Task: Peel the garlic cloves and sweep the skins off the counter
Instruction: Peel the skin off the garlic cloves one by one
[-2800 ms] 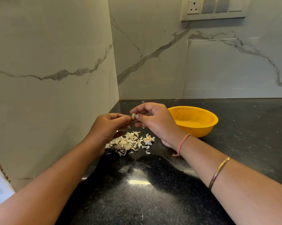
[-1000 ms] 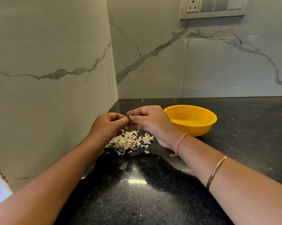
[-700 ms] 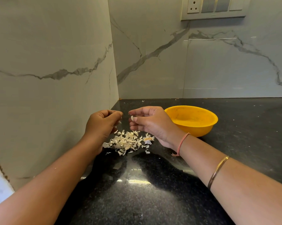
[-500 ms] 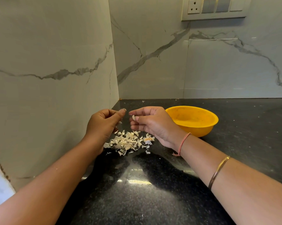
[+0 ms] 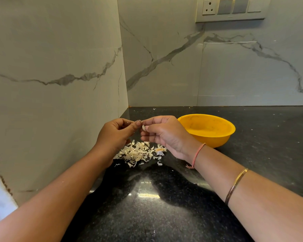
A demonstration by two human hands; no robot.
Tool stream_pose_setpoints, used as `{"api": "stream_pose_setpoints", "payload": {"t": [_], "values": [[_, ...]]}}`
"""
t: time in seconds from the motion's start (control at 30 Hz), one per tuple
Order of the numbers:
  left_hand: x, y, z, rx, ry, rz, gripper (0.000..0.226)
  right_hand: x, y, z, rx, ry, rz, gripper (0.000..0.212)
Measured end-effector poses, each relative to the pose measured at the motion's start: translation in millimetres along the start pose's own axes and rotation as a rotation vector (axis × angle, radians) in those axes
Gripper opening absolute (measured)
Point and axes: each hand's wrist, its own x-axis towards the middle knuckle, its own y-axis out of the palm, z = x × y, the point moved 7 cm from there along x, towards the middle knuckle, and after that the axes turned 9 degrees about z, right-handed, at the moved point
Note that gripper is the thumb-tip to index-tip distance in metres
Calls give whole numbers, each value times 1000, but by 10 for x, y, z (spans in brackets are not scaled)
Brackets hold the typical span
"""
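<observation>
My right hand [image 5: 164,135] pinches a small pale garlic clove [image 5: 143,127] between thumb and fingertips, held above the black counter [image 5: 164,206]. My left hand [image 5: 115,135] is right beside it, fingers curled, its thumb and forefinger tip meeting at the clove's upper left, apparently on a bit of skin. Below both hands a heap of pale garlic skins [image 5: 138,153] lies on the counter near the left wall.
A yellow bowl [image 5: 207,130] stands on the counter just right of my right hand. Marble walls close the corner at left and behind. A socket and switch plate [image 5: 229,8] sits high on the back wall. Stray flecks lie near the back edge.
The hands had parted, with the left hand drawing away to the left. Now the left hand has come back to the clove held by the right.
</observation>
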Motion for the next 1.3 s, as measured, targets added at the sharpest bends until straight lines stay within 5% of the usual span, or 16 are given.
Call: {"api": "stream_pose_setpoints", "payload": {"t": [0.13, 0.33, 0.53, 0.73, 0.87, 1.1, 1.3], "values": [[10, -21, -5, 46, 19, 7, 6, 7, -35, 24, 63, -24, -16, 17], [-2, -73, -17, 137, 42, -31, 27, -17, -62, 117, -41, -69, -35, 17], [17, -77, 27, 104, 26, -18, 22, -85, -46, 399, -734, -202, -168, 3], [12, -110, -28, 218, 77, -50, 20, -192, -228, 704, -1160, -307, -431, 26], [6, -95, -48, 266, 77, -12, 23, -195, -504, 741, -1293, -109, -557, 16], [-3, -96, -33, 344, 27, -1, 35, -272, -593, 465, -1425, 321, -400, 25], [-11, -125, -72, 344, 59, -40, 30, -186, -281, 656, -1403, -197, -331, 24]]}}
